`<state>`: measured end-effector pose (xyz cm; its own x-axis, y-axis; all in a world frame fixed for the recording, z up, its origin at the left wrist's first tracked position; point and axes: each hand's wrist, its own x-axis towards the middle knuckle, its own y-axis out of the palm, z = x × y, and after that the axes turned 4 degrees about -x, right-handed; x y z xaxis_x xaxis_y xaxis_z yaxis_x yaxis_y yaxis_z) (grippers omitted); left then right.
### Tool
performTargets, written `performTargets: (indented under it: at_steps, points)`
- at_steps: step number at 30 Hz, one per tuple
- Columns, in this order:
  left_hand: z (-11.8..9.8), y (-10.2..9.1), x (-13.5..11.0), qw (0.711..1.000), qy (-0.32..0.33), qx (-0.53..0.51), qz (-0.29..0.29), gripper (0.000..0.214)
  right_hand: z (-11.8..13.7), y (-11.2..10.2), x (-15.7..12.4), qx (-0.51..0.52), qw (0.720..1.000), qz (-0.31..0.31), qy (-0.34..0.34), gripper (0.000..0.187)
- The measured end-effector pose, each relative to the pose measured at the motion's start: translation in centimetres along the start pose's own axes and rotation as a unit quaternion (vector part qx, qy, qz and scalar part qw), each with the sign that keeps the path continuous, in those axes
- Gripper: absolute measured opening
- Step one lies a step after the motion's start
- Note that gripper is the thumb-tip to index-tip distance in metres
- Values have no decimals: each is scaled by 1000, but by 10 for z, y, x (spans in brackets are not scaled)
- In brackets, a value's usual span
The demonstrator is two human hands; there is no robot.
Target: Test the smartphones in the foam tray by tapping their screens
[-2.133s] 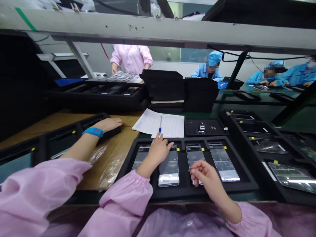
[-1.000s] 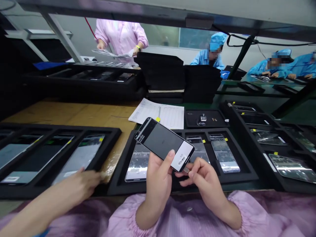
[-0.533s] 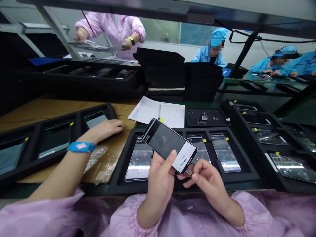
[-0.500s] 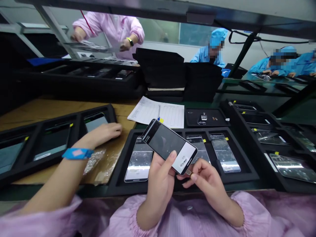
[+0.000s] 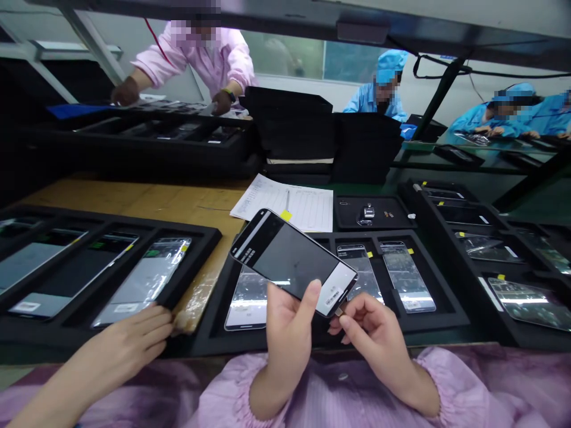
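In my left hand (image 5: pixel 289 333) is a smartphone (image 5: pixel 292 258), tilted, its screen lit grey and white, with my thumb over the lower screen. My right hand (image 5: pixel 375 330) is closed in a pinch on a small flat metallic piece (image 5: pixel 339 311), which looks like a SIM tray, at the phone's bottom edge. Whether it is partly inside the phone is hard to tell. Below the hands lies a black foam tray (image 5: pixel 446 291), holding a left phone (image 5: pixel 245 300), a middle phone (image 5: pixel 363 270) and a right phone (image 5: pixel 408 276). The held phone partly covers the first two.
At left, a co-worker's hand (image 5: pixel 134 339) touches another foam tray (image 5: pixel 196 252) of phones. Printed sheets (image 5: pixel 307 208) and a shallow tray of small parts (image 5: pixel 397 205) lie ahead. More phone trays (image 5: pixel 477 226) stand right; stacked black trays (image 5: pixel 289 125) rise behind. Other people work beyond.
The phone has shifted slightly left and up, nearer the camera. The co-worker's hand has moved down, and the left foam tray has shifted, showing its phones more fully. My pinch persists.
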<state>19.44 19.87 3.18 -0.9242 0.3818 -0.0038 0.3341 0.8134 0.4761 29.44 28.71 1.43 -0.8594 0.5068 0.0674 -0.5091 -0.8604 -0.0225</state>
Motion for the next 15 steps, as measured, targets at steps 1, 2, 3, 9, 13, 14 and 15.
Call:
performTargets:
  at_steps: [1,2,3,9,13,14,15]
  points:
    - [1,-1,-1,1000,10,10,-6,60,0,1,0,-4,1000,-4,0,23]
    - [2,-2,-2,1000,17,16,-12,64,0,2,0,-7,1000,-7,2,23]
    - [2,-3,-2,999,21,17,-17,66,0,2,-1,-9,1000,-6,3,23]
    - [-3,-1,2,997,-57,-58,8,62,-2,-2,1,6,999,31,10,25]
    - [-4,1,4,990,-112,-79,27,47,-4,-4,8,0,999,34,13,27]
    - [-2,2,4,989,-125,-77,30,42,-5,-4,10,3,999,33,19,28]
    - [0,2,3,987,-138,-73,33,38,-5,-3,12,9,999,30,28,29]
